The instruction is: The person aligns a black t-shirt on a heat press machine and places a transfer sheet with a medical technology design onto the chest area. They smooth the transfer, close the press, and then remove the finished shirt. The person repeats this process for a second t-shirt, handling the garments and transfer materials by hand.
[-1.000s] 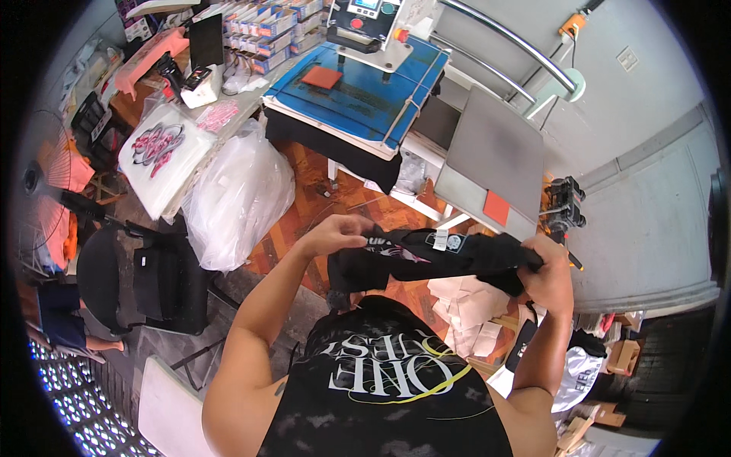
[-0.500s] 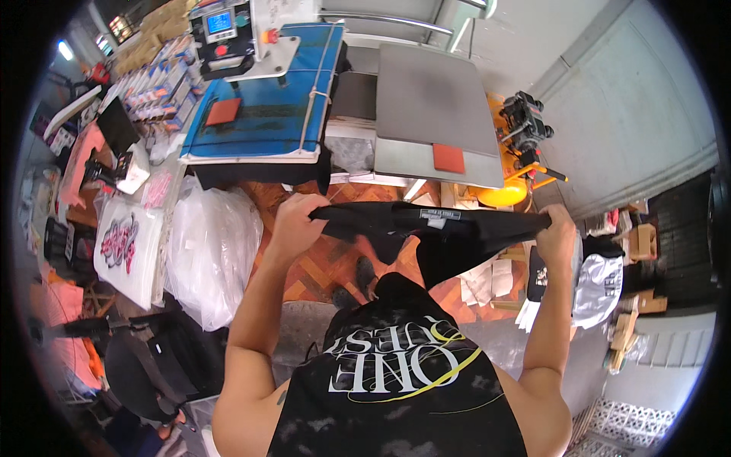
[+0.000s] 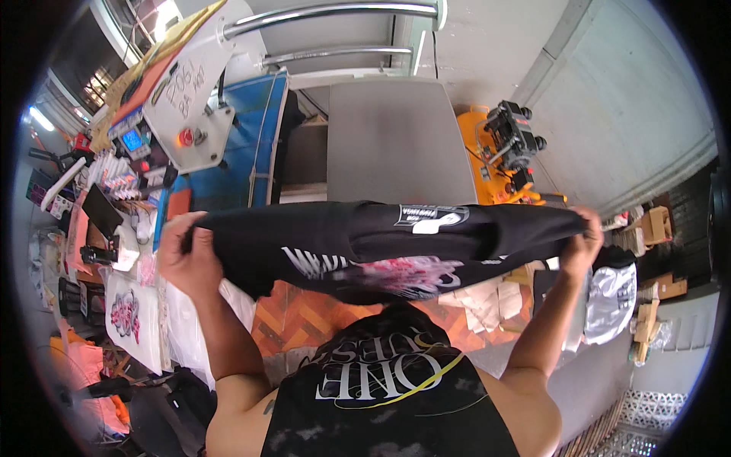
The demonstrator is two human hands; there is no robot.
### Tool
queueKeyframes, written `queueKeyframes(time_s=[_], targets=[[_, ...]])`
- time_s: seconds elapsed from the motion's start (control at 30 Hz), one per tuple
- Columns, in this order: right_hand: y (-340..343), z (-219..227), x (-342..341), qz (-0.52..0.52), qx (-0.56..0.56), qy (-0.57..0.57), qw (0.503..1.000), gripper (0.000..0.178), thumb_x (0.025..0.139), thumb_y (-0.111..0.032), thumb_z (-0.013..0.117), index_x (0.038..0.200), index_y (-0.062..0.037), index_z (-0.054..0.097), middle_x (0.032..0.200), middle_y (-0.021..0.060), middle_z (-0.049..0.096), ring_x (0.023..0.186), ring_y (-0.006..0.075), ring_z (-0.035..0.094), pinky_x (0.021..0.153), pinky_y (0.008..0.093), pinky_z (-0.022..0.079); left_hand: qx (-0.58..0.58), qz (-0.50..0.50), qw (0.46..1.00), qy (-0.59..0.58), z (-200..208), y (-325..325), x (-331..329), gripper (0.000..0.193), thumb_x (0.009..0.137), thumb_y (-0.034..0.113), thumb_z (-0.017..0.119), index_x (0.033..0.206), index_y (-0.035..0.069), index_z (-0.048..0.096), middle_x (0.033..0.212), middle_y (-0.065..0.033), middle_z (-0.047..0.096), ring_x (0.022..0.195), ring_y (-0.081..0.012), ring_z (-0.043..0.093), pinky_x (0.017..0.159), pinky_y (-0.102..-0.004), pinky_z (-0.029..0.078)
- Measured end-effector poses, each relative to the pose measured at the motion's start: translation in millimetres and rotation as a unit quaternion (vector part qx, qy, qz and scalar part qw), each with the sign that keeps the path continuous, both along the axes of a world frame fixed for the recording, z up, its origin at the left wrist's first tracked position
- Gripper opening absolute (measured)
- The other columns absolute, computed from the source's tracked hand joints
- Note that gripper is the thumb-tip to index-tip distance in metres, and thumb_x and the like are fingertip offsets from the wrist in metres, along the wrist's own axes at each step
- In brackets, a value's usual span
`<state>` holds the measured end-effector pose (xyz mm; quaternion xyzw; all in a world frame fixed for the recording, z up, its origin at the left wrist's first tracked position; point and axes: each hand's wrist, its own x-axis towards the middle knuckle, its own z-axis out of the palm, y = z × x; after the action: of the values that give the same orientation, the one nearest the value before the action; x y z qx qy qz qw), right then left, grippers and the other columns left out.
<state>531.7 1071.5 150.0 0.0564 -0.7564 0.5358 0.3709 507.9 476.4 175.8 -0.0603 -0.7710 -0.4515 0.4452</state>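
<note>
1. Both hands have moved wider apart since the earlier frame: the left hand went out to the left of the frame, and the right hand a little toward the right edge.

2. Between them, the black shirt is now pulled into a long band across the middle of the frame. Before, it hung bent; now its pink and white print is shown, a little blurred. So the cloth is more spread out, though still folded at the neck.

3. On the left hand, thumb and fingers pinch one end of the shirt. On the right hand, the fingers are curled and pressed on the other end; I cannot tell how each finger lies.

4. Behind the shirt, at upper centre, is a flat grey board. Whether the cloth touches it, I cannot tell. Left of it is a blue table, with a white machine over it.

5. Around the room: a yellow and black motor at upper right, cardboard boxes at the right edge, sheets of paper on the brown floor, and a printed white sheet at lower left.
</note>
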Motion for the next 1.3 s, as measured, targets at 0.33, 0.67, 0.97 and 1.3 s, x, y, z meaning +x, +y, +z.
queueKeyframes(time_s=[0.33,0.67,0.97,1.3], targets=[[23,98,-297,-0.158,0.219,-0.224,0.937,0.034,0.084,-0.020,0.058,0.108,-0.0007,0.071,0.098,0.0190,0.072,0.094,0.0292,0.068,0.086,0.0368,0.050,-0.203,0.077,0.964,-0.150,71,66,-309,0.028,0.088,0.030,0.073,0.097,0.004,0.075,0.090,-0.0152,0.071,0.082,-0.0249,0.069,0.078,-0.0334,0.051],[31,-125,-505,-0.110,0.055,-0.603,0.788,0.021,0.088,-0.022,0.061,0.096,-0.0039,0.070,0.099,0.0157,0.072,0.082,0.0250,0.072,0.069,0.0367,0.058,0.006,0.100,0.877,-0.471,-128,101,-492,0.022,0.092,0.023,0.069,0.100,0.003,0.073,0.085,-0.0149,0.072,0.075,-0.0284,0.072,0.065,-0.0396,0.060],[8,-144,-569,-0.105,-0.162,-0.482,0.855,0.025,0.093,-0.022,0.059,0.109,-0.0032,0.064,0.095,0.0150,0.071,0.080,0.0253,0.071,0.070,0.0389,0.058,0.225,0.044,0.906,-0.355,-187,105,-565,0.022,0.090,0.011,0.067,0.102,-0.007,0.069,0.077,-0.0138,0.069,0.066,-0.0224,0.070,0.060,-0.0337,0.061],[-150,-190,-534,0.039,0.486,-0.233,0.842,0.058,0.096,-0.042,0.048,0.145,-0.0102,0.046,0.151,0.0120,0.041,0.144,0.0307,0.032,0.118,0.0561,0.021,-0.388,-0.148,0.891,-0.185,-223,274,-526,0.043,0.094,0.020,0.058,0.135,0.009,0.055,0.140,-0.0129,0.054,0.132,-0.0334,0.048,0.110,-0.0548,0.035]])
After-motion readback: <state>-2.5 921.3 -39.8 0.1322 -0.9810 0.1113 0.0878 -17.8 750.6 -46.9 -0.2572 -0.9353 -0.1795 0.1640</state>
